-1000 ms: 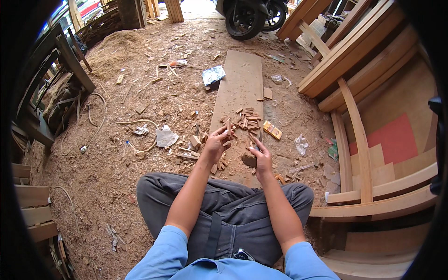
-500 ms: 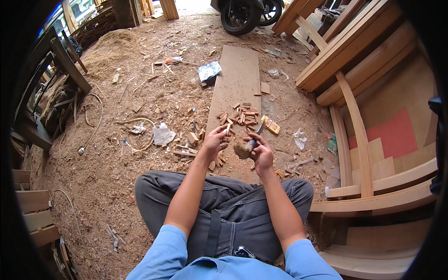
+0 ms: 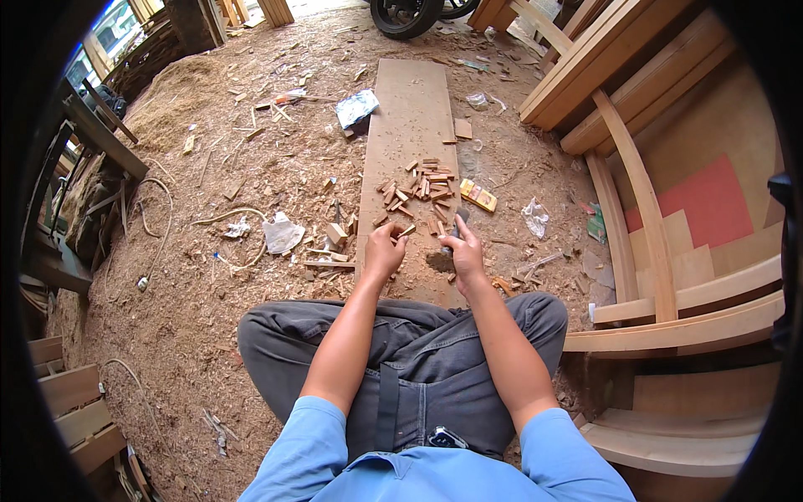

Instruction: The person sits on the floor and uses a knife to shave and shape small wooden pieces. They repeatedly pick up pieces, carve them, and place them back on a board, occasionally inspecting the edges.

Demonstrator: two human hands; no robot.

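My left hand [image 3: 386,253] pinches a small wooden piece [image 3: 406,230] between thumb and fingers, over the near end of a long board. In my right hand [image 3: 465,257], closed round it, is a hand tool with a dark grey metal end [image 3: 461,218]. A rough brown part [image 3: 439,262] shows below that hand, partly covered; the tool's exact kind cannot be made out. Just beyond both hands lies a loose heap of small wooden pieces [image 3: 428,182] on the board [image 3: 411,100]. The two hands are apart.
Wood shavings cover the ground. A yellow packet [image 3: 478,195] lies right of the heap, a blue-white packet [image 3: 357,109] left of the board. Offcuts [image 3: 336,234] and a white rag [image 3: 283,233] lie left. Timber frames [image 3: 636,192] stand right; a wheel [image 3: 406,15] is at the far end.
My left hand has turned its back upward, still pinching a wooden piece. My right hand has tilted the tool and wrapped further round it. The whole view has shifted slightly.
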